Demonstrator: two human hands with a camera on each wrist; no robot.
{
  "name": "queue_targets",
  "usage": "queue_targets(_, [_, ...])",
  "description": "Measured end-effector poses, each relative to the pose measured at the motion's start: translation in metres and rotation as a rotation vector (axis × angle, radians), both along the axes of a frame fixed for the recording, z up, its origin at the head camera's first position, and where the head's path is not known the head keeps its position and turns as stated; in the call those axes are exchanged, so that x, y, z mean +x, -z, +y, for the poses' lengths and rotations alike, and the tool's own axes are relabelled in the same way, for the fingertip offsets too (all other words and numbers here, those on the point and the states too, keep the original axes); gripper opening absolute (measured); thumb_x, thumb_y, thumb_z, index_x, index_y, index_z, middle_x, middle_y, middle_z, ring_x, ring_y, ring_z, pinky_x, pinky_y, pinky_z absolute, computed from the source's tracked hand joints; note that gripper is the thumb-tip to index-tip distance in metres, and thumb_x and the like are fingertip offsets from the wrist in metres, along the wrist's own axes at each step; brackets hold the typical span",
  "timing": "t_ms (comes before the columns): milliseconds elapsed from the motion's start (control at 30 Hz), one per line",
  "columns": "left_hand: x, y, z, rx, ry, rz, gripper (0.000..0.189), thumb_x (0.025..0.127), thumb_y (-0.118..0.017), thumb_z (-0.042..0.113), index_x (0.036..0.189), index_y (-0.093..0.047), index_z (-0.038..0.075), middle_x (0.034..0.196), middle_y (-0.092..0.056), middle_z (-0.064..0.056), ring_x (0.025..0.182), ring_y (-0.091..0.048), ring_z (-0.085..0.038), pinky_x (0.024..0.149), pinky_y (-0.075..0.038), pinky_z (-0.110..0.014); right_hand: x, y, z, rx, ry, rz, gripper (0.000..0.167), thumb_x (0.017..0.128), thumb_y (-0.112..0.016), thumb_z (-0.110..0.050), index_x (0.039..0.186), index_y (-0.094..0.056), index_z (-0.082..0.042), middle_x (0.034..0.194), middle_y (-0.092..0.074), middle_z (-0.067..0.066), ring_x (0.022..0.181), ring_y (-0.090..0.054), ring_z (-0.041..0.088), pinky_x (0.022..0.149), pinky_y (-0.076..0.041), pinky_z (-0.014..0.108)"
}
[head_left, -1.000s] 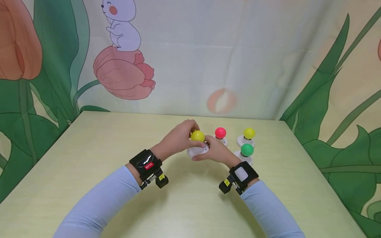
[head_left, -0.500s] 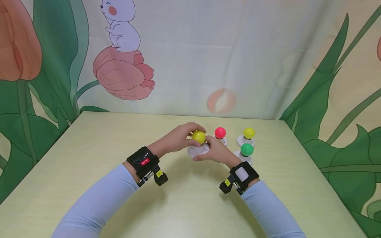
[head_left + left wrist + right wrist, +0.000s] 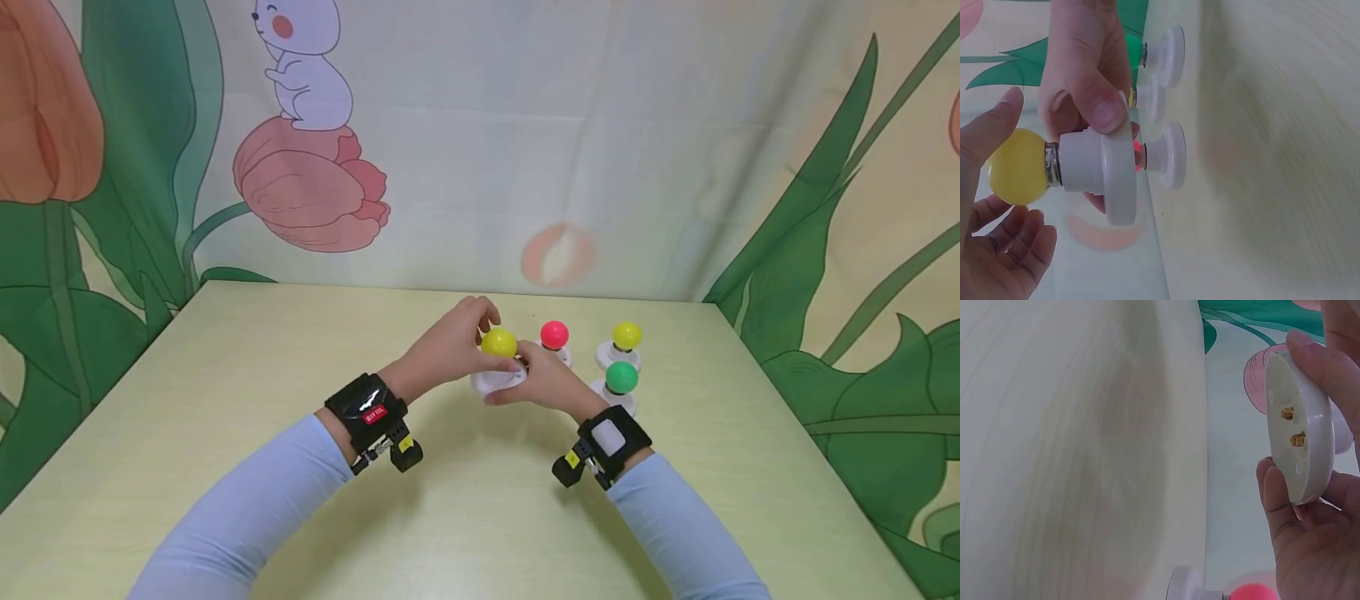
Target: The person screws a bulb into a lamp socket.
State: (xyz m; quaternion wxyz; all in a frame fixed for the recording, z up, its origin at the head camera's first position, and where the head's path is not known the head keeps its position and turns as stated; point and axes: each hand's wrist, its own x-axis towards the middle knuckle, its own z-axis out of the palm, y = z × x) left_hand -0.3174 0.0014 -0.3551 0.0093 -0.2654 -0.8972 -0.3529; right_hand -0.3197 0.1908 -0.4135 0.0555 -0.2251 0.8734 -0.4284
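A yellow light bulb stands upright in a round white lamp holder, lifted off the table. My right hand grips the holder by its rim, thumb on one side and fingers on the other. At the bulb is my left hand, with its thumb along one side and its curled fingers at the other. A strip of metal screw cap shows between bulb and holder in the left wrist view. The right wrist view shows the holder's hollow underside with two brass-coloured terminals.
Three more bulbs in white holders stand on the table to the right: a red bulb, another yellow bulb and a green bulb. A printed cloth hangs behind the table's back edge.
Half a second ago my left fingers reached forward over the bulb; now they are drawn back with the wrist turned, much as one second ago. The right hand keeps holding the lamp holder in place.
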Motion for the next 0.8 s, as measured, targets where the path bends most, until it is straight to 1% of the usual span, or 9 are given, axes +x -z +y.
queue_targets(100, [0.002, -0.001, 0.0, -0.033, -0.025, 0.026, 0.056, 0.07, -0.085, 0.044, 0.102, -0.055, 0.01, 0.096, -0.053, -0.003, 0.086, -0.053, -0.019, 0.067, -0.05, -0.027, 0.0, 0.0, -0.001, -0.002, -0.004, 0.0, 0.059, 0.068, -0.088, -0.037, 0.116, -0.059, -0.018, 0.104, -0.066, -0.002, 0.091, -0.063, 0.017, 0.081, -0.052, 0.032])
queue_targets(200, [0.003, -0.002, 0.0, -0.051, -0.006, 0.035, 0.05, 0.073, -0.084, 0.041, 0.104, -0.059, 0.009, 0.099, -0.055, -0.004, 0.087, -0.055, -0.018, 0.071, -0.051, -0.026, 0.0, 0.001, -0.001, 0.003, -0.008, 0.001, 0.06, 0.068, -0.088, -0.036, 0.117, -0.059, -0.017, 0.105, -0.066, -0.001, 0.092, -0.062, 0.018, 0.081, -0.052, 0.032])
queue_targets(300, [0.003, -0.004, -0.003, -0.04, 0.044, 0.028, 0.048, 0.077, -0.082, 0.031, 0.113, -0.063, 0.006, 0.107, -0.058, -0.005, 0.094, -0.057, -0.02, 0.079, -0.053, -0.027, 0.001, 0.001, -0.001, 0.011, -0.005, -0.003, 0.063, 0.068, -0.088, -0.037, 0.119, -0.058, -0.016, 0.108, -0.065, 0.0, 0.094, -0.061, 0.019, 0.083, -0.051, 0.032])
queue_targets(433, [0.002, -0.003, -0.007, -0.016, 0.145, 0.033, 0.048, 0.083, -0.077, 0.016, 0.128, -0.061, 0.007, 0.118, -0.061, -0.006, 0.106, -0.058, -0.021, 0.091, -0.053, -0.033, 0.001, 0.0, 0.0, 0.012, 0.003, -0.019, 0.068, 0.069, -0.087, -0.037, 0.125, -0.055, -0.017, 0.114, -0.063, 0.001, 0.1, -0.059, 0.02, 0.087, -0.05, 0.035])
queue_targets(533, [0.001, -0.003, -0.009, -0.009, 0.216, 0.039, 0.052, 0.085, -0.072, 0.005, 0.134, -0.057, 0.008, 0.129, -0.06, -0.008, 0.119, -0.056, -0.023, 0.099, -0.049, -0.038, 0.001, 0.0, 0.0, 0.007, 0.003, -0.032, 0.069, 0.07, -0.087, -0.035, 0.128, -0.054, -0.017, 0.118, -0.062, 0.002, 0.102, -0.058, 0.021, 0.089, -0.049, 0.037])
queue_targets(600, [0.001, -0.003, -0.01, -0.009, 0.234, 0.03, 0.058, 0.085, -0.072, 0.001, 0.139, -0.052, 0.01, 0.137, -0.056, -0.008, 0.127, -0.051, -0.024, 0.104, -0.045, -0.041, 0.002, 0.0, 0.001, 0.009, 0.006, -0.037, 0.069, 0.07, -0.087, -0.036, 0.127, -0.054, -0.016, 0.118, -0.062, 0.002, 0.102, -0.058, 0.021, 0.089, -0.049, 0.037])
queue_targets(633, [0.001, -0.003, -0.01, -0.011, 0.23, 0.028, 0.062, 0.084, -0.073, 0.003, 0.141, -0.05, 0.011, 0.14, -0.053, -0.007, 0.13, -0.049, -0.025, 0.106, -0.043, -0.042, 0.002, 0.0, 0.001, 0.012, 0.007, -0.035, 0.068, 0.069, -0.087, -0.036, 0.126, -0.054, -0.016, 0.116, -0.062, 0.002, 0.101, -0.059, 0.021, 0.089, -0.05, 0.036])
queue_targets(700, [0.002, -0.004, -0.009, -0.005, 0.195, 0.013, 0.07, 0.081, -0.078, 0.01, 0.144, -0.046, 0.012, 0.142, -0.05, -0.008, 0.131, -0.047, -0.027, 0.106, -0.042, -0.043, 0.002, -0.001, 0.0, 0.019, 0.012, -0.026, 0.066, 0.069, -0.087, -0.037, 0.123, -0.056, -0.015, 0.113, -0.063, 0.002, 0.097, -0.06, 0.021, 0.086, -0.05, 0.035])
queue_targets(800, [0.003, -0.004, -0.006, 0.01, 0.092, 0.013, 0.076, 0.075, -0.084, 0.029, 0.139, -0.047, 0.011, 0.132, -0.051, -0.008, 0.12, -0.052, -0.027, 0.098, -0.048, -0.04, 0.002, -0.001, 0.0, 0.02, 0.017, -0.01, 0.063, 0.068, -0.088, -0.036, 0.119, -0.058, -0.014, 0.108, -0.065, 0.001, 0.093, -0.061, 0.019, 0.083, -0.051, 0.033])
